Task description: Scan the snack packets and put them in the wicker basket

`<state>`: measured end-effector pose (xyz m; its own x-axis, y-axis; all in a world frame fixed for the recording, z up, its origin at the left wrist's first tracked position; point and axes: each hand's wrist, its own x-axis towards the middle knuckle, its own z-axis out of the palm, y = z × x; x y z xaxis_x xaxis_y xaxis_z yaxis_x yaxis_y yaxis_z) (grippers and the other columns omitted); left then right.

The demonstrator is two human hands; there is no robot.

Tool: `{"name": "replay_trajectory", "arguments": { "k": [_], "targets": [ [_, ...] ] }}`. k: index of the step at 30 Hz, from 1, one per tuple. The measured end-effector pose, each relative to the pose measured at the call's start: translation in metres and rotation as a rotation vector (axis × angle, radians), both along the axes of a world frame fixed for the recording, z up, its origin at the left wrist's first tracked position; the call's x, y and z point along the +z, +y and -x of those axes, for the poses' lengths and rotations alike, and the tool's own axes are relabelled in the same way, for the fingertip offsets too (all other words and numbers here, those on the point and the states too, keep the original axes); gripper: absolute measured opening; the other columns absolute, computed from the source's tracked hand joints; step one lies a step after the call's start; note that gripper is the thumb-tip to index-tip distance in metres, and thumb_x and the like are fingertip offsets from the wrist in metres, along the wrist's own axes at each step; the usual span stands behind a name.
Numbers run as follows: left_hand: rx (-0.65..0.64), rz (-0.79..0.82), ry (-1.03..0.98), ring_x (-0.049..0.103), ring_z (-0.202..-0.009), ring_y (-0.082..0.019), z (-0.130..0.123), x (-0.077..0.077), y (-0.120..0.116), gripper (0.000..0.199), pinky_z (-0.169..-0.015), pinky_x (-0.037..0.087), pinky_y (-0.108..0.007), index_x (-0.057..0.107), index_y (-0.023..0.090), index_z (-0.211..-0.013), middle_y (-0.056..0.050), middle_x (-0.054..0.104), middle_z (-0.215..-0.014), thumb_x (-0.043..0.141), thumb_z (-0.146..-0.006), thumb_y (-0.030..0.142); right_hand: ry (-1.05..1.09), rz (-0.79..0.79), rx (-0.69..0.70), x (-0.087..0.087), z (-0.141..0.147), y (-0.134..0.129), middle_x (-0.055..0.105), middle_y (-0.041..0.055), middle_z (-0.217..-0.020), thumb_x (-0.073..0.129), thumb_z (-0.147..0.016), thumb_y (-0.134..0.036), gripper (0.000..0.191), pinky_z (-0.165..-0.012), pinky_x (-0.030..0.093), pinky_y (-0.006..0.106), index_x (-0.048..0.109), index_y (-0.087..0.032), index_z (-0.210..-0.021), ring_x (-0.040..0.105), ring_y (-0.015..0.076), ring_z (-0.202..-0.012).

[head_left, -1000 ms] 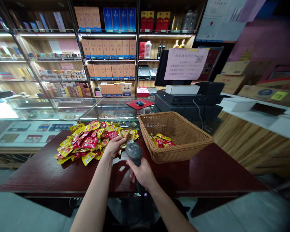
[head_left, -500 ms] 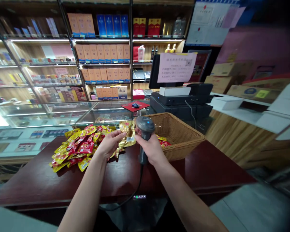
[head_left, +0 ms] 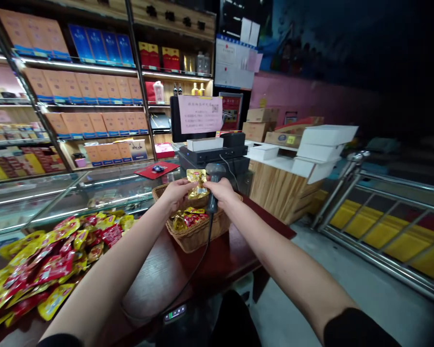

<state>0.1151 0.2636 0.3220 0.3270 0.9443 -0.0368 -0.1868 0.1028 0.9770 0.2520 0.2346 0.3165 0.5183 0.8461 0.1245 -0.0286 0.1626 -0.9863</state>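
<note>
Left hand (head_left: 174, 193), foil packet (head_left: 197, 184); right hand (head_left: 221, 190), scanner (head_left: 214, 180); now over basket (head_left: 195, 236).

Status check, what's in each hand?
Left hand: gold snack packet. Right hand: barcode scanner. Both over wicker basket; scanner cord trailing down.

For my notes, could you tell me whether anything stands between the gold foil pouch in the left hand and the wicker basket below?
Nothing visible does: the gold foil pouch in the left hand is above the brown wicker basket. The grey barcode scanner in the right hand sits beside it.
</note>
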Motion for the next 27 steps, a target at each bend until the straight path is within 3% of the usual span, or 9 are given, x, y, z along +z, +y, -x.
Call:
{"name": "replay_trajectory", "arguments": {
  "k": [3, 7, 16, 20, 27],
  "targets": [
    [0.045, -0.009, 0.039, 0.057, -0.05, -0.01, -0.011, -0.005, 0.014, 0.04, -0.05, 0.046, -0.023, 0.063, 0.013, -0.074, -0.001, 0.064, -0.06, 0.091, -0.05, 0.028, 0.008, 0.014, -0.063, -0.004, -0.015, 0.009, 0.066, 0.0005, -0.064, 0.067, -0.056, -0.009, 0.015, -0.059, 0.051, 0.025, 0.063, -0.014, -0.07, 0.063, 0.0155, -0.063],
    [0.107, -0.042, 0.038, 0.062, -0.06, -0.012, -0.008, -0.008, 0.026, 0.048, -0.059, 0.05, -0.026, 0.065, 0.011, -0.079, -0.003, 0.067, -0.069, 0.092, -0.044, 0.03, 0.046, 0.004, -0.061, -0.004, -0.022, 0.012, 0.068, 0.0026, -0.07, 0.066, -0.06, -0.008, 0.015, -0.057, 0.052, 0.024, 0.061, -0.015, -0.071, 0.064, 0.0153, -0.066],
    [0.092, -0.048, 0.046, 0.062, -0.063, -0.012, 0.007, -0.004, 0.019, 0.043, -0.065, 0.05, -0.029, 0.066, 0.011, -0.077, -0.004, 0.066, -0.07, 0.091, -0.047, 0.028, 0.149, -0.02, 0.054, 0.0, 0.0, 0.007, 0.07, 0.0055, -0.084, 0.066, -0.059, -0.002, 0.02, -0.052, 0.056, 0.023, 0.06, -0.015, -0.072, 0.065, 0.0152, -0.071],
    [0.124, -0.083, 0.023, 0.065, -0.071, -0.014, 0.043, 0.0, 0.008, 0.042, -0.069, 0.053, -0.028, 0.067, 0.011, -0.081, -0.005, 0.067, -0.076, 0.09, -0.05, 0.028, 0.191, -0.036, 0.138, 0.003, 0.02, -0.002, 0.069, 0.0041, -0.083, 0.068, -0.059, -0.003, 0.022, -0.053, 0.059, 0.024, 0.059, -0.015, -0.075, 0.066, 0.0159, -0.074],
    [0.313, -0.238, 0.068, 0.066, -0.082, -0.016, 0.151, -0.005, -0.037, 0.044, -0.081, 0.055, -0.032, 0.07, 0.013, -0.087, -0.005, 0.069, -0.085, 0.088, -0.055, 0.037, 0.242, -0.124, 0.502, 0.012, 0.075, -0.043, 0.068, 0.0011, -0.083, 0.072, -0.065, -0.012, 0.021, -0.065, 0.062, 0.029, 0.062, -0.017, -0.082, 0.068, 0.0177, -0.084]
  ]
}}
